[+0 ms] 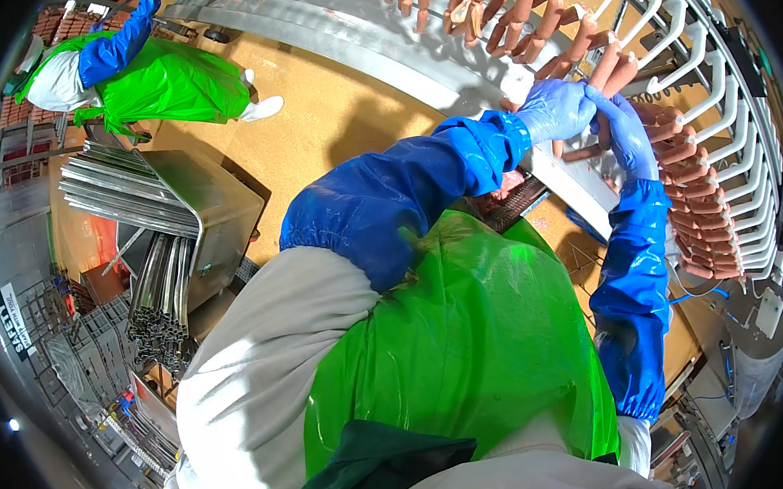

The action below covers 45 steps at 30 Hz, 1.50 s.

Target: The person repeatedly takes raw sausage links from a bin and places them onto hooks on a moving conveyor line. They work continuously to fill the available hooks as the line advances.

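Observation:
My left hand (559,110), in a blue-violet glove, is closed with its fingers curled beside the linked sausages (612,65) that hang from white hooks. My right hand (629,143), gloved alike, meets it from the right, with fingers bent over and touching the left fingertips. Part of a sausage (583,153) shows below and between the two hands; the grip itself is mostly hidden behind the fingers. Blue sleeves cover both forearms. More sausage strings (695,199) hang close together to the right of my right hand.
A curved rail carries a row of white hooks (728,152). A metal trough (352,41) runs along the top. Under my left forearm, reddish meat (505,190) lies by a dark grate. At left stands a metal bin (214,201) of rods (124,194). A co-worker in a green apron (175,78) stands upper left.

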{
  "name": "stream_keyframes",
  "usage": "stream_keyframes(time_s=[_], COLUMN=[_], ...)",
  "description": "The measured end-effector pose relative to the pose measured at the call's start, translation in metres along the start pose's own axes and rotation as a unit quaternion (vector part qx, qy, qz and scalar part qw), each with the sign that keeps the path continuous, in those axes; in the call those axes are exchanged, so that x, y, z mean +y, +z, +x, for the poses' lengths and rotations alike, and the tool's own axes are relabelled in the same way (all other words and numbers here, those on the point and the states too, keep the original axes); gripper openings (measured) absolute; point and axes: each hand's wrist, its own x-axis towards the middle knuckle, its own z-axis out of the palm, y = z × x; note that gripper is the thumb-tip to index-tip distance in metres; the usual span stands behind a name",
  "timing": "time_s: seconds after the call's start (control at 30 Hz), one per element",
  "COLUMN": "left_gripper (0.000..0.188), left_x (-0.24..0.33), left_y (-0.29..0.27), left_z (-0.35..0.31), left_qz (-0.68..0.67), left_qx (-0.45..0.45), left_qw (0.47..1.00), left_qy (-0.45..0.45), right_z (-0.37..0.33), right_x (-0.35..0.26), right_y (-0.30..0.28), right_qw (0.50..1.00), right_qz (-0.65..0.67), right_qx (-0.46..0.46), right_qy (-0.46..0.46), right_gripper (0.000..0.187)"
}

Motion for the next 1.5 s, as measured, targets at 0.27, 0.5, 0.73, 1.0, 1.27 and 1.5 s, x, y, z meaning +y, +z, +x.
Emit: stream_keyframes(time_s=[0.27, 0.5, 0.73, 1.0, 1.27, 1.5], left_gripper=[0.042, 0.041, 0.029, 0.029, 0.02, 0.024], left_x=[-0.128, 0.011, 0.03, -0.038, -0.215, -0.253], left_y=[0.068, -0.051, -0.086, -0.115, -0.448, -0.376], left_z=[-0.042, -0.021, 0.013, 0.03, -0.028, -0.03], left_qz=[-0.148, -0.147, 0.004, -0.041, 0.005, 0.025], left_qx=[-0.109, -0.124, -0.085, -0.174, 0.337, 0.312], left_qw=[0.977, 0.979, 0.963, 0.977, 0.933, 0.941], left_qy=[-0.104, -0.066, 0.254, -0.113, -0.125, -0.132], right_z=[0.017, 0.006, 0.012, 0.04, 0.023, 0.04], right_x=[0.011, 0.015, 0.0, -0.023, -0.056, -0.029], right_y=[0.009, 0.017, 0.067, 0.115, 0.14, 0.154], right_qw=[0.978, 0.989, 0.919, 0.818, 0.831, 0.811], right_qz=[-0.133, 0.072, 0.125, 0.574, 0.499, 0.503], right_qx=[0.109, 0.069, 0.178, -0.027, 0.191, 0.161], right_qy=[-0.121, -0.109, -0.329, 0.006, -0.158, -0.252], right_gripper=[0.029, 0.03, 0.036, 0.023, 0.022, 0.025])
